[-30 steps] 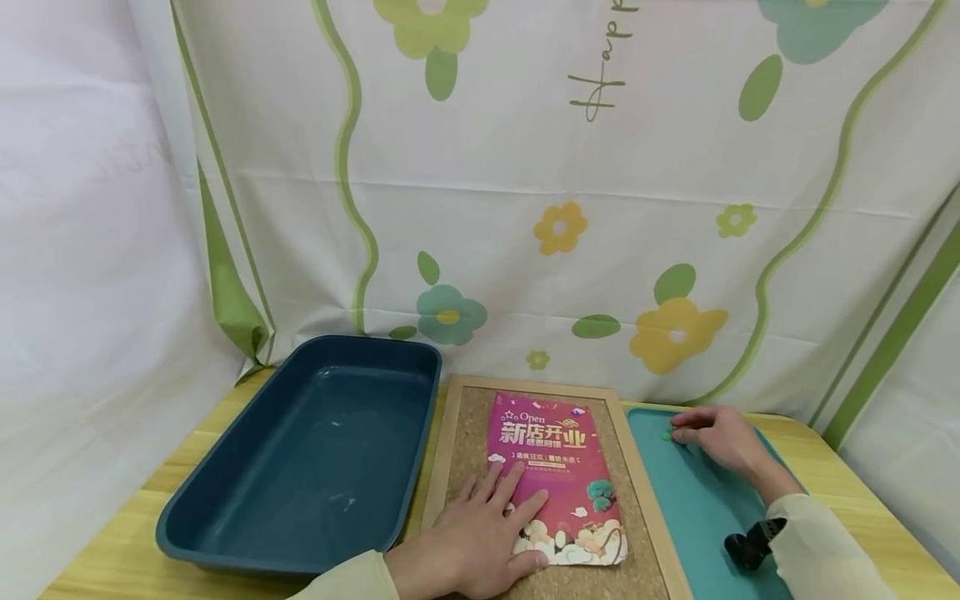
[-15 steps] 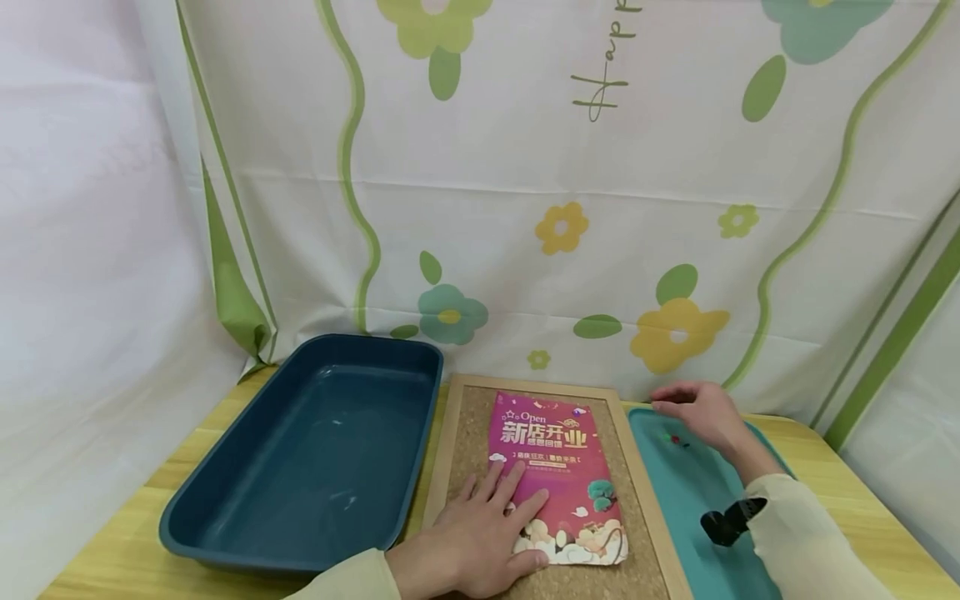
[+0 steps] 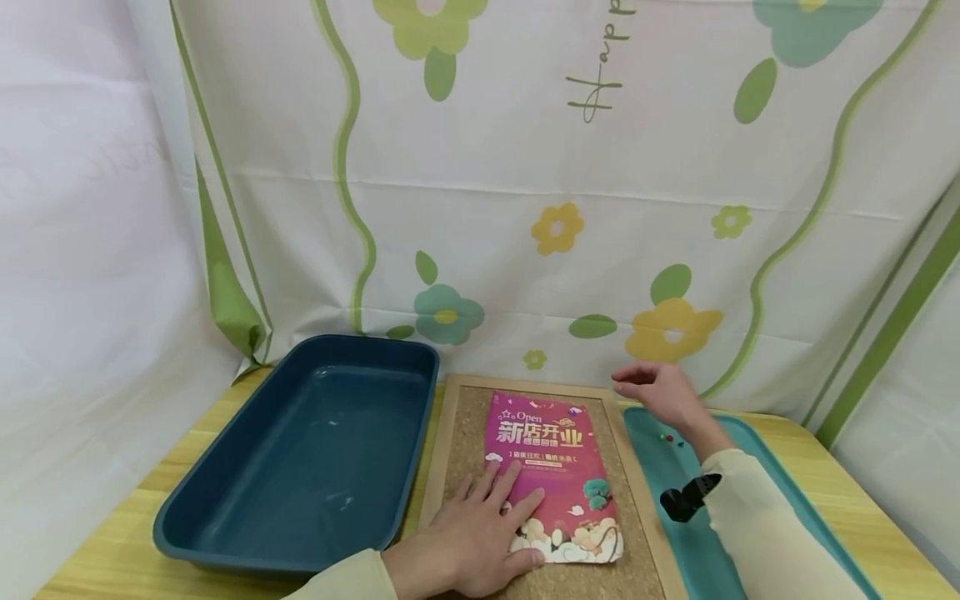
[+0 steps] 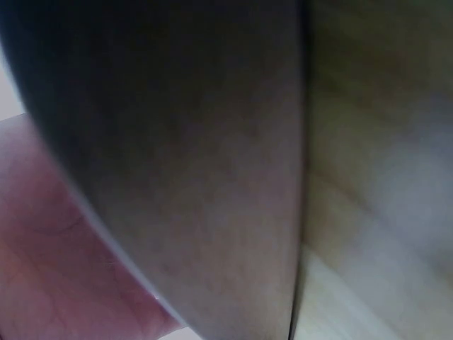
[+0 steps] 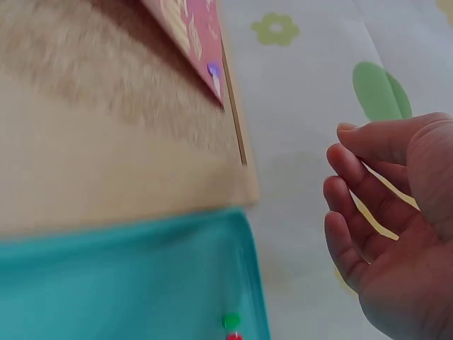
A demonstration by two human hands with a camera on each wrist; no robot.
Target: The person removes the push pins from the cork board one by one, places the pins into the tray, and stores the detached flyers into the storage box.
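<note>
My left hand lies flat with spread fingers on the lower left of a pink-purple poster and the cork board under it. My right hand is raised over the far right corner of the board's wooden frame. In the right wrist view its thumb and index fingertips come close together, the other fingers loosely bent; I cannot tell whether a small thing is between them. Green and red small round-headed pieces lie in the teal tray below that hand.
A deep dark-blue basin stands left of the board on the wooden table. A black wrist camera hangs by the right sleeve. Floral cloth rises behind. In the left wrist view, a dark blurred surface hides most.
My right hand has risen from the small pieces in the tray and moved left to the board's far corner. The left hand stays flat on the poster.
</note>
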